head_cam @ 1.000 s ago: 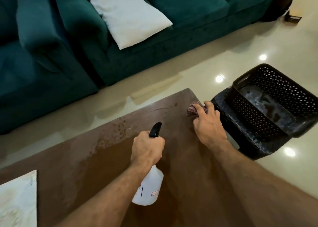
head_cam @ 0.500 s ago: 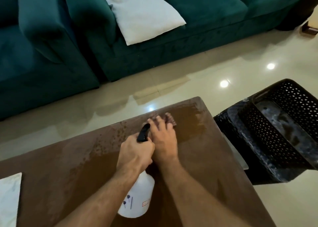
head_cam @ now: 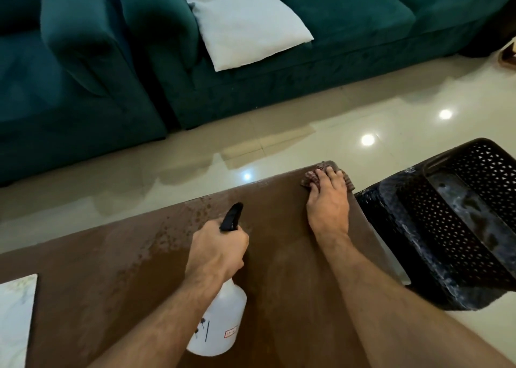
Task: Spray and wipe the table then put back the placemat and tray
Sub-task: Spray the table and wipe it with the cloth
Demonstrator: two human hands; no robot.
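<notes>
since before, right hand [head_cam: 328,208] slid the cloth [head_cam: 310,178] back to the desk [head_cam: 111,256] corner, fingers flat. left hand [head_cam: 216,252] grips the bottle [head_cam: 220,323]. wiping continues; droplets come next.

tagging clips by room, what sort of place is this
Most likely a home living room: a teal sofa with a white cushion, a low brown table being wiped, and a glossy tiled floor.

A glossy cream tiled floor [head_cam: 363,111] is lit by ceiling-light reflections; a white cushion [head_cam: 245,21] is laid on a teal sofa [head_cam: 349,18].
</notes>
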